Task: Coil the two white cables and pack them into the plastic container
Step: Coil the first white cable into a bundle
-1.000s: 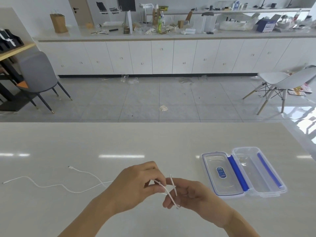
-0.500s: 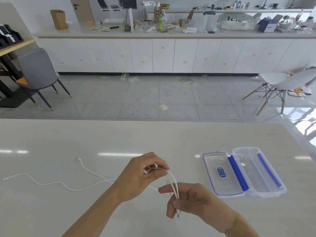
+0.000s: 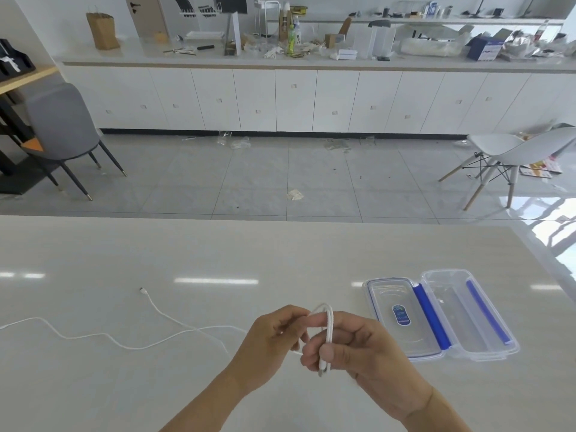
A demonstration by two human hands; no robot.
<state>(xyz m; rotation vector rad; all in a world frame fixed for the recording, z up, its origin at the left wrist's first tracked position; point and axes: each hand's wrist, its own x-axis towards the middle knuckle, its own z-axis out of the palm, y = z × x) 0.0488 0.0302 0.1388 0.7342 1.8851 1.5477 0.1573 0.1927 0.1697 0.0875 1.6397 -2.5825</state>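
Head view: cable [image 3: 329,332] partly behind fingers [image 3: 324,350].

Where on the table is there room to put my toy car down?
The table is bare along its far edge, beyond the loose cable and open container. Bare too between the container and table's right edge. It is crowded in the near middle, where the left hand and right hand wind cable.

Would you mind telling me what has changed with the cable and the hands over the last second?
The left hand has laid more cable into the loops that the right hand pinches, drawing in slack across the table. The open container has not moved.
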